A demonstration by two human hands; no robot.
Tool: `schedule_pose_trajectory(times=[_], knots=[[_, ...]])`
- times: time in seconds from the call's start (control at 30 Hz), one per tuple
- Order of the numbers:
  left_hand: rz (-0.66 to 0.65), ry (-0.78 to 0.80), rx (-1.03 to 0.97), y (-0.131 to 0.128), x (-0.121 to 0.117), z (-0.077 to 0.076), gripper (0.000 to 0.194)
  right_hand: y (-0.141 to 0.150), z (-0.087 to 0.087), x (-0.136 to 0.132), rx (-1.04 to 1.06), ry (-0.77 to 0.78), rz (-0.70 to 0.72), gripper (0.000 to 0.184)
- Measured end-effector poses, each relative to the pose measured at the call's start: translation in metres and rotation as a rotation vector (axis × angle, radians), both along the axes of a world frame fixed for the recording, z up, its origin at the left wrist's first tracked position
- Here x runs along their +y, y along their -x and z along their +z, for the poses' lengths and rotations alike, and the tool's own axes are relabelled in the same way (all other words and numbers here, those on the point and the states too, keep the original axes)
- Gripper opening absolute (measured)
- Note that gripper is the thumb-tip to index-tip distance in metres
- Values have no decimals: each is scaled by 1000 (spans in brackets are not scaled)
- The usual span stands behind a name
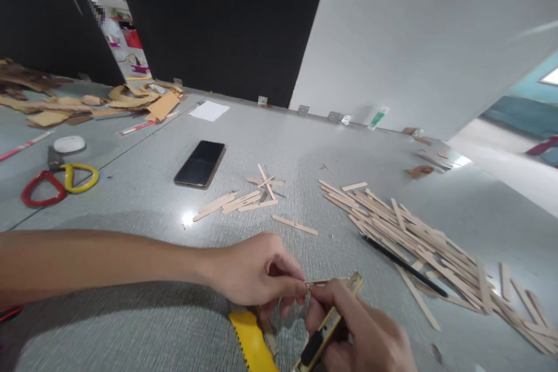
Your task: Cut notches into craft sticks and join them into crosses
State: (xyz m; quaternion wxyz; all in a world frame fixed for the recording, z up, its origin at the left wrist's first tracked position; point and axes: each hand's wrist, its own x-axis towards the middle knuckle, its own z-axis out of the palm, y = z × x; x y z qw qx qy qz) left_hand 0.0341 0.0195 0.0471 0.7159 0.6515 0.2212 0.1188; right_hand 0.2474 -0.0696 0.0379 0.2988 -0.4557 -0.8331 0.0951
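My left hand (pixel 261 273) is closed in a pinch, its thumb and forefinger on the end of a thin wooden craft stick (pixel 325 281). Close against those fingertips, my right hand (pixel 357 325) is wrapped round a snap-off utility knife (pixel 325 334) with a gold-coloured body and black slider. The fingers of both hands nearly meet at the stick, and they hide the contact point and the blade. Under my left hand lies a yellow piece with a notched edge (pixel 253 340), partly out of view. A loose craft stick (pixel 295 225) rests just beyond the hands.
A large pile of craft sticks (pixel 410 232), with a black pen (pixel 405 264) on it, spreads to the right. Several sticks (pixel 239 202) lie ahead near a phone (pixel 200 164). Scissors (pixel 54 183), a white mouse (pixel 69 144) and cardboard scraps (pixel 131 99) are at left.
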Motion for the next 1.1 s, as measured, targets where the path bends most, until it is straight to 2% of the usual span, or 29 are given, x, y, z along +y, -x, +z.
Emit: schedule_pose_trajectory(times=[0.13, 0.23, 0.33, 0.47, 0.53, 0.6, 0.67, 0.73, 0.87, 0.97, 1.1], knots=[[109, -214, 25, -1, -10, 3, 34, 9, -3, 2, 126, 70, -150, 15], [133, -347, 5, 0, -13, 4, 31, 5, -8, 1, 120, 31, -81, 17], [118, -286, 21, 1, -13, 3, 30, -5, -7, 2, -57, -108, 73, 25], [99, -47, 29, 1, -8, -1, 34, -12, 10, 9, -379, -405, 210, 32], [67, 4, 0, 1, -5, -3, 33, -14, 20, 14, -445, -523, 270, 36], [41, 14, -18, 0, -2, -5, 30, -15, 26, 17, -439, -540, 302, 37], [52, 15, -21, 0, -1, -6, 29, -17, 26, 16, -380, -478, 303, 34], [82, 11, -22, 0, -1, -6, 29, -18, 20, 12, -307, -366, 243, 29], [129, -9, -29, -1, -4, -5, 30, -11, 6, 6, -59, -155, -20, 18], [159, -59, -29, -1, -7, -4, 33, 1, 3, 6, 156, 0, -166, 8], [196, -141, 5, -1, -10, -3, 35, 15, 8, 8, 342, 182, -294, 17]])
